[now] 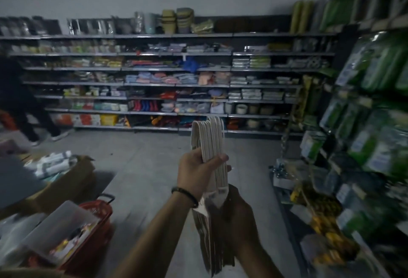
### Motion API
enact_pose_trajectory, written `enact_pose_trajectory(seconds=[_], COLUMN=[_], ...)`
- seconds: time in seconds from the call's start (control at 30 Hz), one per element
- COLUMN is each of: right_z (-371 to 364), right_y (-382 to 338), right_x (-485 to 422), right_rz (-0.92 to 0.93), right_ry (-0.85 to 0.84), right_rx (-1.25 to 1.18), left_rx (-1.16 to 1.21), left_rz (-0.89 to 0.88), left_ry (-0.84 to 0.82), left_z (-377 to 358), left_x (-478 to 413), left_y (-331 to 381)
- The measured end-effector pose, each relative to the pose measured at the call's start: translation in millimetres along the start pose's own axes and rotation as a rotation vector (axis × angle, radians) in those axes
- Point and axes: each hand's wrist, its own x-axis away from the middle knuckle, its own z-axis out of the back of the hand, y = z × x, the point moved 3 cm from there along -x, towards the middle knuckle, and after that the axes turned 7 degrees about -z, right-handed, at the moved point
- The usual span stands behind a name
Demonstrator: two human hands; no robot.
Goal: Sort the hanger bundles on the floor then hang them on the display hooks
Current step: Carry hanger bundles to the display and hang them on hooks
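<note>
Left hand (196, 174) grips the white hanger bundle (212, 145) near its upper part; right hand (237, 213) clasps its lower part. Bundle is held upright, mid-aisle, above the floor (143, 167), facing stocked shelves (154, 83).

Materials and finishes, shop aisle
Centre: hanger bundle (212, 145), cream, smooth, matt; paper label band (215, 196) across it. 11 o'clock: floor (143, 163), grey, matt, concrete-like. 9 o'clock: box (66, 180), brown cardboard, dull. 8 o'clock: basket (99, 218), red plastic; container (61, 220), clear plastic, faint sheen. 3 o'clock: packets (375, 68), green glossy film. 12 o'clock: shelves (154, 36), grey metal, satin.
</note>
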Motion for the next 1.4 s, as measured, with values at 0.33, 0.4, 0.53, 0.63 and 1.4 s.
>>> enact_pose_trajectory(seconds=[0.33, 0.4, 0.53, 0.63, 1.4], right_z=[212, 235, 265, 282, 440], right_y=[43, 38, 41, 49, 123], right_x=[-65, -63, -58, -50, 131], right_rz=[0.044, 0.076, 0.079, 0.044, -0.66], right_ry=[0.1, 0.02, -0.082, 0.031, 0.951], right_rx=[-0.11, -0.118, -0.293, -0.27, 0.407], left_rx=[0.325, 0.369, 0.617, 0.678, 0.331], left_rz=[0.057, 0.047, 0.182, 0.215, -0.113], left_ry=[-0.724, -0.811, -0.957, -0.99, -1.259], left_z=[-122, -154, -208, -243, -528], left_x=[-31, -28, -23, -21, 77], left_y=[30, 30, 32, 36, 34])
